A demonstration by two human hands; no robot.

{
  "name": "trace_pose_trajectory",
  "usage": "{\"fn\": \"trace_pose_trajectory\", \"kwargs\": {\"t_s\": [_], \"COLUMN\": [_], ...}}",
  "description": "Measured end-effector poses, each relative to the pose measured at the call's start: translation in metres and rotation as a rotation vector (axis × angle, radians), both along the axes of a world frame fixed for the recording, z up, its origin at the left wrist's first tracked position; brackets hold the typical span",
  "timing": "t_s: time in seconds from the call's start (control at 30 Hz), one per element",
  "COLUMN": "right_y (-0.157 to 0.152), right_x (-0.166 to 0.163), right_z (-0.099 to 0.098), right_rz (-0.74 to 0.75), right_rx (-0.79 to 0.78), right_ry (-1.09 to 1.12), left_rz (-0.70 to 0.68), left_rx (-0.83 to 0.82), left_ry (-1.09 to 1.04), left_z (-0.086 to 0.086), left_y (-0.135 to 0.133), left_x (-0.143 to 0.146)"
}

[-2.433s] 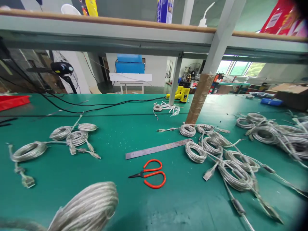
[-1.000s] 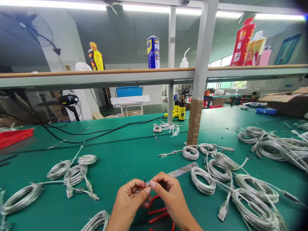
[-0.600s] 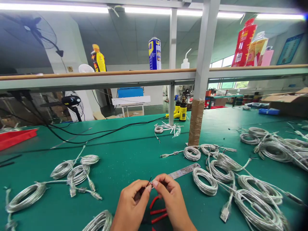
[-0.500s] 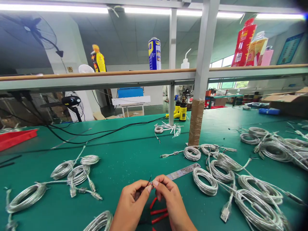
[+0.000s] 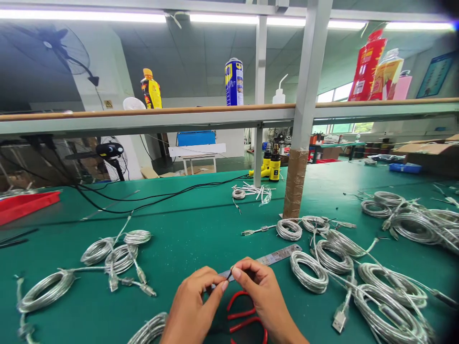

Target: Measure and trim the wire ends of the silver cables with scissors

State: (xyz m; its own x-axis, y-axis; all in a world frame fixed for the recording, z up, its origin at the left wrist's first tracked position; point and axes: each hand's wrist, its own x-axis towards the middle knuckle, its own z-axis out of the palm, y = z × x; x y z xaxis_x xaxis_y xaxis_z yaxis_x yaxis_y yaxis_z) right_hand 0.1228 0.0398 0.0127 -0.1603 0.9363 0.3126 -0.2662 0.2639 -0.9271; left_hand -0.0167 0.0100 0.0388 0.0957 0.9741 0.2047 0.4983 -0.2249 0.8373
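Note:
My left hand [image 5: 195, 303] and my right hand [image 5: 260, 291] meet low in the middle of the view, fingertips pinched together on a thin black tie [image 5: 229, 274] whose short end sticks up between them. Under my hands lie red-handled scissors [image 5: 247, 319], partly hidden. A steel ruler [image 5: 278, 255] runs out from behind my right hand to the right. A coiled silvery cable [image 5: 148, 329] lies by my left wrist at the bottom edge.
Several coiled cables with plugs lie on the green table [image 5: 193, 229], left [image 5: 107, 251] and right [image 5: 362, 267]. A taped post [image 5: 296, 181] stands mid-table under a shelf [image 5: 179, 117] holding a spray can [image 5: 234, 82] and bottles. A red tray [image 5: 25, 204] sits far left; black cords cross the back.
The view has risen from the table to the shelf. My hands came into view and pinched the black tie; since half a second ago they have shifted slightly right, uncovering more of the scissors.

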Motion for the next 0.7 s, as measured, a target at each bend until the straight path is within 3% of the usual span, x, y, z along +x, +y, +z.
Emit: {"fn": "trace_pose_trajectory", "kwargs": {"t_s": [0.1, 0.2, 0.33, 0.43, 0.57, 0.7], "right_y": [0.000, -0.001, -0.005, -0.006, -0.007, -0.008], "right_x": [-0.001, -0.002, -0.004, -0.011, -0.021, -0.021], "right_z": [-0.003, -0.003, 0.000, -0.002, -0.013, -0.017], "right_rz": [0.022, 0.062, 0.034, 0.041, 0.043, 0.054], "right_rx": [-0.020, -0.013, -0.003, -0.127, -0.285, -0.306], "right_ry": [0.007, 0.001, 0.036, 0.146, 0.269, 0.262], "left_rz": [0.035, -0.037, -0.068, -0.095, -0.076, -0.038], "left_rx": [0.188, 0.191, -0.118, -0.292, -0.102, 0.024], "left_ry": [0.177, 0.133, -0.080, -0.244, -0.214, -0.091], "left_z": [0.003, 0.004, 0.001, -0.003, -0.005, -0.006], "left_y": [-0.007, -0.011, -0.007, -0.003, -0.002, -0.005], "left_x": [0.002, 0.005, 0.008, 0.008, 0.008, 0.007]}}
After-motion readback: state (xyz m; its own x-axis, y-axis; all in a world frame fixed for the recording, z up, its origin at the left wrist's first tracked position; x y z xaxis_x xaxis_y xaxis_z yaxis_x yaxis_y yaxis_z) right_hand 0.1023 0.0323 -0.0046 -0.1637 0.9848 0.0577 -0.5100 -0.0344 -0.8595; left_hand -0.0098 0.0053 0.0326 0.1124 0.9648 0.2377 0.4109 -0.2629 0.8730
